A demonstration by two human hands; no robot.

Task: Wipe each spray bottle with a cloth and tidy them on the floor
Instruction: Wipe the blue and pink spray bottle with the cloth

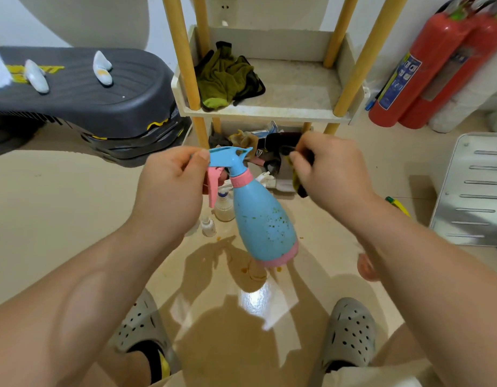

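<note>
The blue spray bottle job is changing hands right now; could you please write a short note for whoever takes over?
Left hand pinches the blue spray bottle by its spray head; the bottle hangs tilted above the floor.
Right hand grips the dark cloth, apart from the bottle.
Two small clear bottles stand on the floor behind it.
Done: nothing evident; the blue body carries brown specks.
Left: wipe it, set it down, then probably the small bottles.
</note>
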